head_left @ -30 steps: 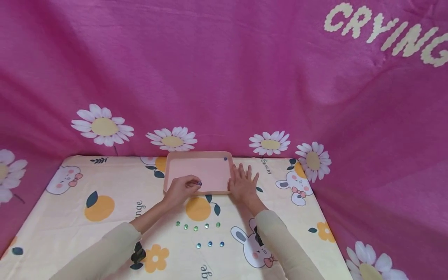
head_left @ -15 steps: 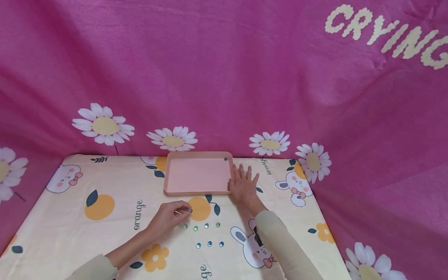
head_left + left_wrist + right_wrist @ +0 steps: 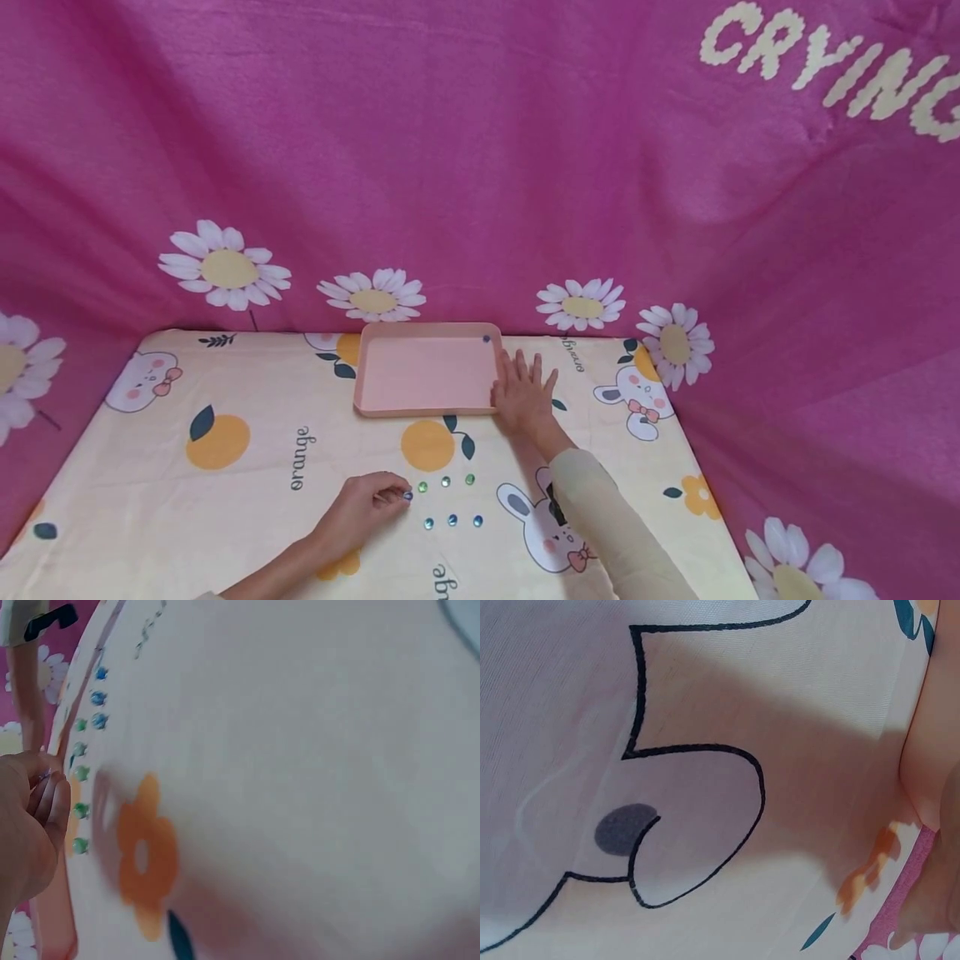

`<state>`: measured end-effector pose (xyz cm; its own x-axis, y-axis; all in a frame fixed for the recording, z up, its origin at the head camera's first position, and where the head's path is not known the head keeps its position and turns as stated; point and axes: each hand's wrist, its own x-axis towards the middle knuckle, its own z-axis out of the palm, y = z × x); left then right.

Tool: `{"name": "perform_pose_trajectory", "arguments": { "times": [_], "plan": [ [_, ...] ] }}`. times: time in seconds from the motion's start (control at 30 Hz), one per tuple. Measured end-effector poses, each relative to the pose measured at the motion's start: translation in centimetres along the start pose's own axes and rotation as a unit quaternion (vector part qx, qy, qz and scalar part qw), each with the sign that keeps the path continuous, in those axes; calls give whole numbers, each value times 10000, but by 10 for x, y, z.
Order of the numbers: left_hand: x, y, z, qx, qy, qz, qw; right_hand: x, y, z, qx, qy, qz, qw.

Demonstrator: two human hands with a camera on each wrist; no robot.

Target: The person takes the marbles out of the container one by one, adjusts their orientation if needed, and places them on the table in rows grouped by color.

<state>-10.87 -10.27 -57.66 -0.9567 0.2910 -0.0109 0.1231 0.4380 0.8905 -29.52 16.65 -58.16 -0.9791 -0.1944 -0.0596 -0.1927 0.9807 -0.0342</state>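
So the left hand (image 3: 363, 504) sits low on the cloth with its fingers curled in, pinching a small blue glass gem (image 3: 407, 496) at the fingertips, right at the left end of a row of little green gems (image 3: 446, 482). These are those glossy rounded pebble things, flat-ish and shiny. Just below that row are three blue gems (image 3: 452, 521) in a short line. One more dark blue gem (image 3: 486, 339) is already sitting in the far right corner of the tray (image 3: 382, 407), which is a pale pink rectangular tray with rounded corners and a low raised rim, smooth matte finish, looks like plastic. The right hand (image 3: 522, 398) lies flat and spread on the cloth, fingers straight, its edge up against the tray's right side, holding nothing. The surface is a soft cream tablecloth (image 3: 225, 500) printed with oranges, bunnies and the word "orange", slightly wrinkled. Behind and around it hangs a magenta fabric backdrop (image 3: 480, 150) with white daisies and "CRYING" in cream letters at the top right. The left wrist view is blurry, but you can make out the curled fingers (image 3: 46, 801) there.
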Motion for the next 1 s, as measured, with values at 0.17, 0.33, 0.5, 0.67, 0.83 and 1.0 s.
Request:
{"name": "perform_pose_trajectory", "arguments": {
  "times": [0.17, 0.33, 0.5, 0.67, 0.83, 1.0],
  "plan": [
    [-9, -3, 8, 70, -109, 94, 9999, 1, 0, 0, 49, -21, 22, 10000],
    [-14, -6, 13, 324, -180, -152, 9992, 0, 0, -1, 106, -67, 56, 9999],
    [-16, -7, 16, 442, -132, -141, 9988, 0, -1, -3, 142, -131, 83, 9998],
    [-15, -6, 18, 616, -136, -201, 9978, -1, -1, -5, 163, -139, 82, 9997],
    [-15, -7, 18, 696, -202, -333, 9968, -2, -1, -5, 188, -115, 87, 9997],
    [-14, -8, 20, 751, -169, -287, 9966, -1, -1, -4, 52, -119, 74, 9999]
  ]
}}
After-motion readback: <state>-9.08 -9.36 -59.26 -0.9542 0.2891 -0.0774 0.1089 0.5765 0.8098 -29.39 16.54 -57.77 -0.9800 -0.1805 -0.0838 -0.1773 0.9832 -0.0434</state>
